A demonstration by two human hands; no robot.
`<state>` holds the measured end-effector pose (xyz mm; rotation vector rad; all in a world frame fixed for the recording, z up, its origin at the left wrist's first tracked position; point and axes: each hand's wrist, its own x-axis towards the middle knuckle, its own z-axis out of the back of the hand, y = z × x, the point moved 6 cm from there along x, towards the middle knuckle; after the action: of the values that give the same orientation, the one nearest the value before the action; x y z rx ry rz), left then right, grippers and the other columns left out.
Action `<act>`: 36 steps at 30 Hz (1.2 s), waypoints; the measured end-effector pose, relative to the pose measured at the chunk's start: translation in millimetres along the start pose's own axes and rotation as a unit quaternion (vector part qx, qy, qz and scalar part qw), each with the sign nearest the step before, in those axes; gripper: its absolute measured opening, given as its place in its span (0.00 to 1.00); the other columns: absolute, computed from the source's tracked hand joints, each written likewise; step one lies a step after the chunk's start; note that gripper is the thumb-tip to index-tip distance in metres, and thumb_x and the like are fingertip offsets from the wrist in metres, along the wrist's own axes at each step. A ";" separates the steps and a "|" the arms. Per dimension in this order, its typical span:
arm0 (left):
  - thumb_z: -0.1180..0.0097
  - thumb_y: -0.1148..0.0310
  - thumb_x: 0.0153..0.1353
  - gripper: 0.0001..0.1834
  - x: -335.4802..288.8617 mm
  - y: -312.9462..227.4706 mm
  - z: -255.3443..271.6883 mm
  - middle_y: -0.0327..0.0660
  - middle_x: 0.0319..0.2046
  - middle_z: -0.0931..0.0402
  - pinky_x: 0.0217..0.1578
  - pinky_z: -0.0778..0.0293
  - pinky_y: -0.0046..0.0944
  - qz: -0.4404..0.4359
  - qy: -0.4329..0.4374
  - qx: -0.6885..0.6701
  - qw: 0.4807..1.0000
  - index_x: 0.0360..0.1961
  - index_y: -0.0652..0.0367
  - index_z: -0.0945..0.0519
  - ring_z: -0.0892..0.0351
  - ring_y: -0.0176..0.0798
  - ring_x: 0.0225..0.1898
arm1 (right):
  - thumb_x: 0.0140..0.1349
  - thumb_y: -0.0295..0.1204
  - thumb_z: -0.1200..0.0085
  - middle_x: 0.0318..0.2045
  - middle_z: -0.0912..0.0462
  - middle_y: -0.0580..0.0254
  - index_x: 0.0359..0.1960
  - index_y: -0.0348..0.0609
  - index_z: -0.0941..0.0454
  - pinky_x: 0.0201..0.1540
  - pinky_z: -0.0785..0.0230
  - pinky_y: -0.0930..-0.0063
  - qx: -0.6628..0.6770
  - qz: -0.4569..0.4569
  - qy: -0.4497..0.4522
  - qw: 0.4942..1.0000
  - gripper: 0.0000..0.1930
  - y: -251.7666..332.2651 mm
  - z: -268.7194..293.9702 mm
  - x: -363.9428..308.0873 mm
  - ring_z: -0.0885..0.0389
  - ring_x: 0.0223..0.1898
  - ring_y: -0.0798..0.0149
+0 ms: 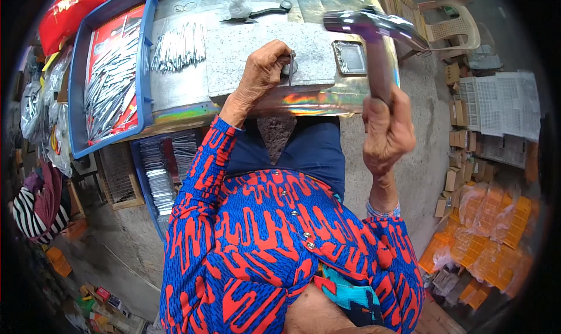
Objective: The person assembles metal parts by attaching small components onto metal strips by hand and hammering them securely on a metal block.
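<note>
My left hand [261,71] rests over a speckled stone slab [228,50], its fingers pinching a thin metal strip [291,70] that stands near the slab's front edge. Beside those fingertips is a small round dark metal piece [286,68], partly hidden. My right hand [388,132] is wrapped round the handle of a hammer [380,71]. The hammer is raised to the right of the slab, its shiny head smeared by motion. A small rectangular dish [350,58] lies beside the slab, below the hammer head.
Left of the slab lies a row of thin metal pieces [180,46]. A blue tray [147,53] at the table's left holds many more. Behind the slab are a black-handled tool [272,10] and a crumpled clear bag [238,7]. A plastic chair [453,27] stands right.
</note>
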<state>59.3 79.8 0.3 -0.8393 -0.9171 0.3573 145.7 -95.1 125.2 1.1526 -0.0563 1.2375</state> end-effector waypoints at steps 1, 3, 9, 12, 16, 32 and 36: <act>0.49 0.81 0.52 0.04 0.1 -0.6 -0.8 0.41 0.24 0.27 0.28 0.31 0.30 0.000 0.005 0.005 1.000 0.29 0.64 0.26 0.25 0.34 0.27 | 0.58 0.24 0.49 0.25 0.23 0.54 0.41 0.31 0.29 0.24 0.34 0.74 0.000 0.001 0.000 1.000 0.11 -6.9 -3.7 -1.0 0.22 0.23 0.62; 0.49 0.82 0.52 0.04 3.9 -2.6 -6.3 0.40 0.24 0.27 0.28 0.31 0.30 -0.003 0.011 0.000 1.000 0.29 0.64 0.26 0.25 0.34 0.27 | 0.57 0.24 0.49 0.24 0.24 0.50 0.39 0.33 0.29 0.21 0.34 0.70 -0.088 0.154 0.005 0.984 0.09 -17.0 -16.4 -10.0 0.23 0.21 0.55; 0.51 0.82 0.53 0.04 -1.4 3.7 -6.3 0.40 0.24 0.27 0.28 0.30 0.30 0.011 0.016 0.005 1.000 0.30 0.64 0.26 0.25 0.32 0.28 | 0.59 0.26 0.51 0.17 0.27 0.50 0.33 0.36 0.30 0.17 0.40 0.67 -0.079 -0.076 0.101 0.989 0.06 -48.3 -29.3 -17.5 0.25 0.17 0.54; 0.51 0.82 0.54 0.04 0.2 1.6 0.0 0.39 0.25 0.26 0.29 0.29 0.28 0.008 0.010 -0.008 1.000 0.30 0.64 0.26 0.24 0.31 0.29 | 0.61 0.29 0.53 0.15 0.28 0.59 0.32 0.37 0.30 0.15 0.43 0.72 -0.008 -0.111 0.077 0.991 0.07 -66.9 -36.1 -25.1 0.30 0.13 0.65; 0.51 0.80 0.55 0.04 1.4 1.0 -1.1 0.38 0.26 0.25 0.30 0.29 0.26 0.034 0.014 -0.017 0.999 0.31 0.63 0.25 0.24 0.30 0.31 | 0.63 0.36 0.55 0.13 0.35 0.71 0.31 0.37 0.30 0.11 0.49 0.82 0.247 -0.376 0.089 0.889 0.13 -109.2 -55.0 -51.0 0.40 0.11 0.79; 0.44 0.72 0.55 0.09 -12.4 20.8 8.3 0.43 0.22 0.25 0.16 0.35 0.23 0.287 -0.083 -0.444 0.845 0.32 0.69 0.24 0.32 0.25 0.18 | 0.64 0.37 0.59 0.19 0.26 0.58 0.33 0.34 0.27 0.22 0.36 0.72 -0.087 -0.189 0.087 0.974 0.16 -108.9 -46.6 -26.5 0.27 0.21 0.67; 0.44 0.71 0.55 0.08 -14.1 10.5 6.3 0.42 0.22 0.25 0.16 0.34 0.23 0.301 -0.060 -0.477 0.824 0.30 0.67 0.24 0.31 0.26 0.18 | 0.63 0.33 0.56 0.25 0.25 0.64 0.44 0.36 0.27 0.21 0.37 0.82 0.179 -0.229 0.112 0.950 0.14 -82.4 -78.9 -3.3 0.31 0.20 0.76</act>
<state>46.7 81.2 -13.5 -2.0826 -0.9158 0.4986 164.8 -32.0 32.1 1.2349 0.5984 0.9705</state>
